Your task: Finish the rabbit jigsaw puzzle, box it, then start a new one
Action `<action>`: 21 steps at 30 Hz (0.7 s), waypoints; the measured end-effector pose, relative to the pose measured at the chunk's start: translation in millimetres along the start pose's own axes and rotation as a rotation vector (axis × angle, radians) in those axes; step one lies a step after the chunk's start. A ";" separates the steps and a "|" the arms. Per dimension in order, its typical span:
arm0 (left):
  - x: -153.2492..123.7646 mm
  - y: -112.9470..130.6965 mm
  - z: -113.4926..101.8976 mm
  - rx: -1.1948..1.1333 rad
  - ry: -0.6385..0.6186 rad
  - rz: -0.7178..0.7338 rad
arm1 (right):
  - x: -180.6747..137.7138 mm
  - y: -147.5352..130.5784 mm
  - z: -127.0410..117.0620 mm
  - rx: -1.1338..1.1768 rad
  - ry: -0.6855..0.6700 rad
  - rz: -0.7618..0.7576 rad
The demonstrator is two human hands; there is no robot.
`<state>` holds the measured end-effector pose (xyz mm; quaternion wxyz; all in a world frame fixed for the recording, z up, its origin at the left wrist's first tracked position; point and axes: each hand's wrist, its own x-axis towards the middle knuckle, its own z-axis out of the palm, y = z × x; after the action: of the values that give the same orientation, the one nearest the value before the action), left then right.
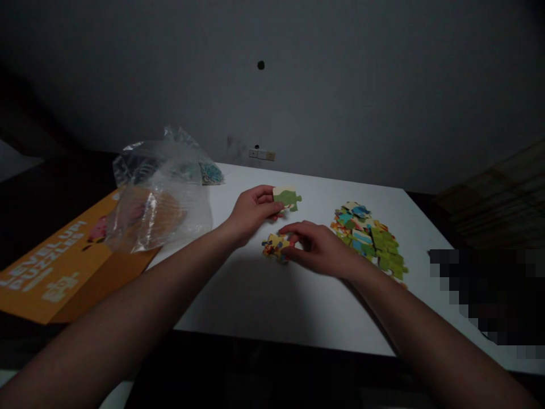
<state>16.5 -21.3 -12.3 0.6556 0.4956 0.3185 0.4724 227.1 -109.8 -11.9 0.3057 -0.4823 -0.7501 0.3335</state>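
My left hand pinches a green and cream puzzle piece between thumb and fingers, held over the middle of the white table. Nearer to me, my right hand has its thumb and forefinger closed on a yellow puzzle piece with a multicoloured print. The two pieces are apart from each other. Just beyond my right hand lies a heap of loose puzzle pieces, mostly green with some blue, cream and orange; my right hand and forearm hide part of it.
An orange puzzle box lies at the left, with a clear plastic bag over its far end. Behind the bag is a small packet. The white table ends near a grey wall with sockets. A dark blurred-out patch covers the right edge.
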 end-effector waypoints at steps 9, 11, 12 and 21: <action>-4.8 -0.9 -0.9 0.168 -0.152 -0.077 | 6.8 12.2 -18.0 0.106 0.434 0.043; -7.1 -3.7 -1.0 0.229 -0.214 -0.101 | 7.5 11.3 -16.9 0.167 0.425 0.013; -7.2 -5.7 -1.4 0.253 -0.237 -0.097 | 7.8 10.2 -15.9 0.149 0.411 0.008; 3.1 -5.2 -18.6 0.556 -0.266 0.039 | 7.9 11.9 -19.5 -0.261 0.332 0.145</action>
<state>2.8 -12.2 -22.8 0.5214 0.7195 0.3375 0.3106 245.7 -94.8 -8.8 0.3352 -0.6188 -0.6896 0.1708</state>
